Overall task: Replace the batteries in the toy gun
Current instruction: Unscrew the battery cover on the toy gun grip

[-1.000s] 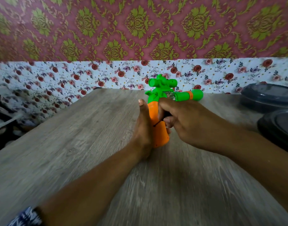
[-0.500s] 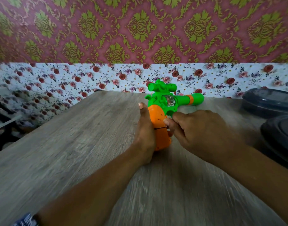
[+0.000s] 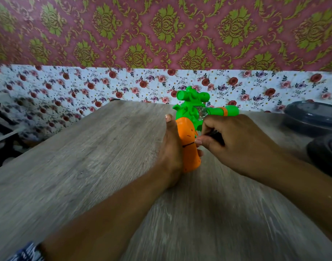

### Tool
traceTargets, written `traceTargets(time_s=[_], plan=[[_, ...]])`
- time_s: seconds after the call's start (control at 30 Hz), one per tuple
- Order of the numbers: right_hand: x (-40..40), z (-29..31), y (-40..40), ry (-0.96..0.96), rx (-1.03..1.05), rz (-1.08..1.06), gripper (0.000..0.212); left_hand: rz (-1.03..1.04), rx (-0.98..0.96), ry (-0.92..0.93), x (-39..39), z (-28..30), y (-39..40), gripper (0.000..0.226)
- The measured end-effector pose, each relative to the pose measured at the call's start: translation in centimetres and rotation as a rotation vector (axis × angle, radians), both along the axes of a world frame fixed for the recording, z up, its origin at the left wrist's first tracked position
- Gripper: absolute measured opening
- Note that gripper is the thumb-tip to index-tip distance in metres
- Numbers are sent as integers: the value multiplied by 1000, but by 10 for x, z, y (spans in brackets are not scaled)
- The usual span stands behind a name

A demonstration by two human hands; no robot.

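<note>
Item: green plastic toy gun with an orange grip (image 3: 189, 146), standing on the grey wood-grain tabletop (image 3: 86, 166), grip down and toward us, green barrel with an orange band pointing right, green scope on top. It sits near the far edge, ahead of the floral wall border.

Left hand (image 3: 170, 153): we brace the orange grip from its left side, thumb lying straight up along it, fingertips just showing round the far side; the hand grasps the toy gun.

Right hand (image 3: 236, 144): fingers curled, pinching a slim dark tool (image 3: 216, 135), probably a small screwdriver, though most of it is hidden in the fist. Its tip seems to meet the right face of the grip near a dark seam line, which we take for the battery cover.

Also present: two dark round plastic containers (image 3: 312, 117) at the right edge, well apart from the toy.

Stage, as we judge it: opening the battery compartment; no batteries are visible.

Risks:
- Tool tip slipping off the screw or seam, if we press at an angle, and jabbing the left fingers behind the grip.
- The toy tipping, since it balances on the narrow grip base.
- A loosened screw rolling off the table.
- The cover tab snapping if pried too hard.
</note>
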State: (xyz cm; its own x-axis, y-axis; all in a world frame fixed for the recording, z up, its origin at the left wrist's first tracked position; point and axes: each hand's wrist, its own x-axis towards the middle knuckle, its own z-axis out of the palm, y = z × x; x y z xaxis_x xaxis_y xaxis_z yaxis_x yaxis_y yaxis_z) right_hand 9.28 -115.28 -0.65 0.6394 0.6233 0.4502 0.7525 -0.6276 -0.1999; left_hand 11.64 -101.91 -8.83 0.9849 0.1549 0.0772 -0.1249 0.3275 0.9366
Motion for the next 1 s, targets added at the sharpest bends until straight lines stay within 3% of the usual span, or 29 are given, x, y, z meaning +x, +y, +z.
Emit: traceTargets(time_s=[0.13,0.3,0.43,0.53,0.83,1.0], plan=[[-2,0,-1,51,77,43,13,21,9,7,1,1,1,99],[-4,-5,4,95,139,99,5,-14,-14,4,0,1,1,85],[-6,-7,3,-2,-71,-134,36,1,1,41,-2,5,0,85],[-6,-2,3,-3,-170,-188,39,31,-1,81,-3,7,-1,88],[-11,5,3,74,17,-2,11,-27,-5,21,-11,9,-3,75],[-10,-2,3,32,-140,-217,35,19,-9,90,-10,12,0,84]])
